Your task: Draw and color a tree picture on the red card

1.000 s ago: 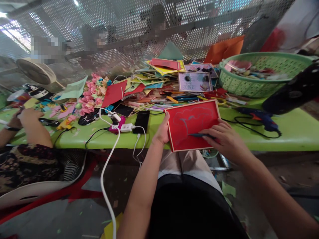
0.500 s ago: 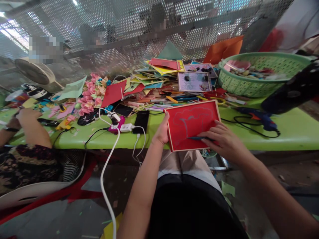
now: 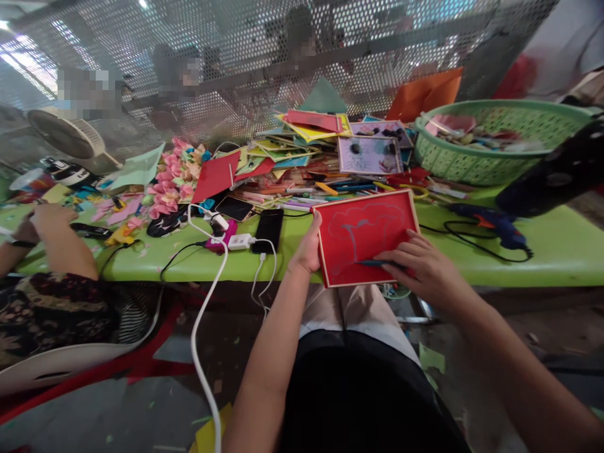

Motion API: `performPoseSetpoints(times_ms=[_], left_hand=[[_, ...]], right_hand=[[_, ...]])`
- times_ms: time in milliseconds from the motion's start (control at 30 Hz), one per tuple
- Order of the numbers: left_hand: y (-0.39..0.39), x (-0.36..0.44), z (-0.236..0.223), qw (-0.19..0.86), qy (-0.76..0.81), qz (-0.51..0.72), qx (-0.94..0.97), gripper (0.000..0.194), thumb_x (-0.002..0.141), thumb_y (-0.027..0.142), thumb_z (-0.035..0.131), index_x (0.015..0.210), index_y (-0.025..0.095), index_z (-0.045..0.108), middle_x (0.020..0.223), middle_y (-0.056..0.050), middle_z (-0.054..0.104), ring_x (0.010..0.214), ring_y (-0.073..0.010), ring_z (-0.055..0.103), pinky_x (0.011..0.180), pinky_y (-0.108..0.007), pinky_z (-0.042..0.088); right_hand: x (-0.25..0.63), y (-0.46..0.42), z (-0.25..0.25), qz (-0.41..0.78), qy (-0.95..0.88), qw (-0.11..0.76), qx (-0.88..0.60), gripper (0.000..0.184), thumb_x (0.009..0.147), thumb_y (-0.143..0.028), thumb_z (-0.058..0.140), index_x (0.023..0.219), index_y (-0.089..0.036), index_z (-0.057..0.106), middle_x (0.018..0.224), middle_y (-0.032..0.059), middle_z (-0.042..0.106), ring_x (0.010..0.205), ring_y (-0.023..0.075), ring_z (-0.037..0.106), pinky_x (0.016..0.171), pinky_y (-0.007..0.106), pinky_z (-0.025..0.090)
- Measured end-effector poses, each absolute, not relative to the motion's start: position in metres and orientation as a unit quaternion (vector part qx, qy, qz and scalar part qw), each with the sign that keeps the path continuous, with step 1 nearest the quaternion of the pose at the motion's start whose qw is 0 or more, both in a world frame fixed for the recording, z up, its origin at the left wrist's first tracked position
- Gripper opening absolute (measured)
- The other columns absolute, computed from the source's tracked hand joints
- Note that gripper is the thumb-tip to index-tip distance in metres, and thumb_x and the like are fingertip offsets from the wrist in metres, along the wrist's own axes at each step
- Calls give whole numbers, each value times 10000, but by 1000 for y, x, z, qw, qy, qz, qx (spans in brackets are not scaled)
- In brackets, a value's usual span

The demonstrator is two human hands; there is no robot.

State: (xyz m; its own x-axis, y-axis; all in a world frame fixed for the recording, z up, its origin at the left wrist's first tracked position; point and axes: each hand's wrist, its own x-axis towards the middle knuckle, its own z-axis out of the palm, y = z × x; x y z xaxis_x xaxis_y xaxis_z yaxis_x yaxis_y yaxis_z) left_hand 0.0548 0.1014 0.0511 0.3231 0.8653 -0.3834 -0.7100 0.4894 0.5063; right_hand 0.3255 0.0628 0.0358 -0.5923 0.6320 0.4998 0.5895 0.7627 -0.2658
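A red board with a thin pale wooden frame is tilted up at the table's front edge, over my lap. Grey pencil-like lines on it form a tree shape with a cloud-like top. My left hand grips the board's left edge, thumb on the front and the other fingers hidden behind. A dark blue pencil is pinched in my right hand, its tip at the lower middle of the red surface near the drawn trunk.
On the green table stand a green basket and a blue glue gun at right. Behind the board are pens and framed cards. A phone and purple power strip with cables sit left; a person's arm is farther left.
Hardly anything differs. The pencil tip and my right hand have shifted very slightly, and the whole view has moved a touch.
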Motion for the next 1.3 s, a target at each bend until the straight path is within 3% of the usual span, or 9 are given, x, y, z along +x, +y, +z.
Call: performPoseSetpoints(times_ms=[200,467,733,967,1200,1300], left_hand=[[103,54,49,807,301,492,125,628,1154,631,565,1475,126,754,1259,-180,863,1262,-346,818,1191,-501,601],[102,53,50,808,312,486,120,672,1204,625,398,1443,105,752,1123,-171,881,1125,-319,863,1139,-492,637],[100,54,53,815,294,487,114,630,1224,556,340,1476,122,719,1107,-150,885,1243,-326,830,1235,-527,575],[100,55,53,813,297,488,109,582,1226,512,380,1460,117,737,1107,-144,889,1112,-295,868,1134,-465,642],[97,57,59,812,296,493,100,582,1209,549,433,1456,125,746,1167,-155,883,1166,-319,855,1160,-483,628],[96,58,60,812,302,489,102,582,1208,547,436,1460,123,745,1167,-159,882,1181,-318,851,1179,-483,619]], right_hand=[[327,65,36,21,-886,301,-352,265,1111,-310,593,1201,-292,841,925,47,802,890,261,756,1213,612,505],[325,70,40,-4,-891,302,-338,259,1130,-305,578,1209,-269,822,946,47,806,884,250,754,1198,581,518],[319,79,49,-20,-875,332,-352,235,1117,-310,609,1165,-262,834,944,63,817,891,264,759,1155,562,538],[321,77,44,-13,-878,321,-356,232,1134,-327,590,1166,-280,815,974,55,827,915,267,767,1174,579,532],[315,90,52,-32,-870,332,-362,247,1127,-310,586,1177,-272,824,945,64,811,895,271,742,1071,527,577],[316,90,50,-33,-869,338,-360,235,1122,-314,596,1171,-276,823,947,58,813,888,265,745,1107,541,561]])
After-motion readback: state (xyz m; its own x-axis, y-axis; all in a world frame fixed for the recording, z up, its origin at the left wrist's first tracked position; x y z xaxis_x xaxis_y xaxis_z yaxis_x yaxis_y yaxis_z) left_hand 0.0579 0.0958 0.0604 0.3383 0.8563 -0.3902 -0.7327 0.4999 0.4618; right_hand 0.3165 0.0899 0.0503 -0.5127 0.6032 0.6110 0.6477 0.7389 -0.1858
